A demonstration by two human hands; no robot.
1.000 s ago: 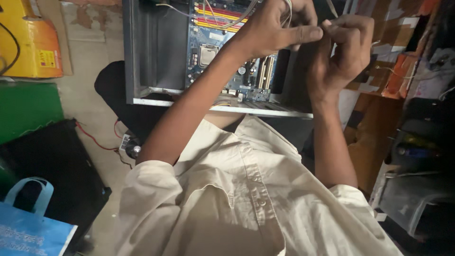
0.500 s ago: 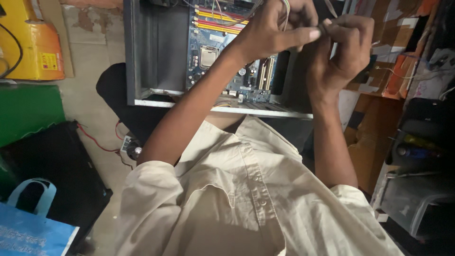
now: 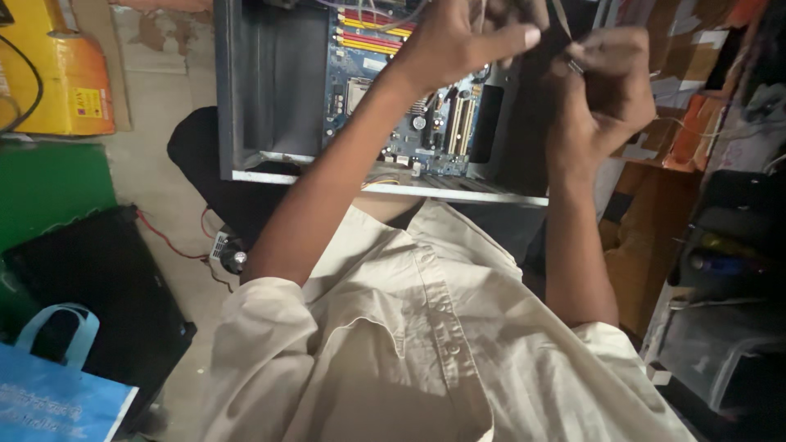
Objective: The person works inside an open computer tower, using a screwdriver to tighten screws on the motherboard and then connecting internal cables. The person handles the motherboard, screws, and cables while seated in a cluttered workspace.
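A person in a cream short-sleeved shirt (image 3: 426,344) works over an open computer case (image 3: 270,90) resting across the lap, seen from a head-worn camera looking down. Both hands are raised above the far end of the case. The left hand (image 3: 463,37) is curled, thumb stretched toward the other hand, its fingers bent around thin cables (image 3: 483,12) that run off the top edge of the view; how firmly it holds them cannot be told. The right hand (image 3: 606,86) is closed into a loose fist just beside the left, pinching a small dark connector (image 3: 573,64) between thumb and forefinger; the piece is too small to make out in detail.

Inside the case, below the left forearm, lies a blue motherboard (image 3: 385,106) with a pale processor socket, red and yellow slots near its far edge and long expansion slots toward the near edge. The left half of the case is bare grey metal.

To the left of the case, on the floor, sit a yellow box (image 3: 61,74), a green panel (image 3: 49,188), a black flat case (image 3: 98,295) and, nearest the camera, a blue bag with pale handles (image 3: 57,393). A red wire (image 3: 168,241) trails between the black case and a small round part near the elbow. To the right of the case stand cluttered shelves (image 3: 720,205) in shadow.
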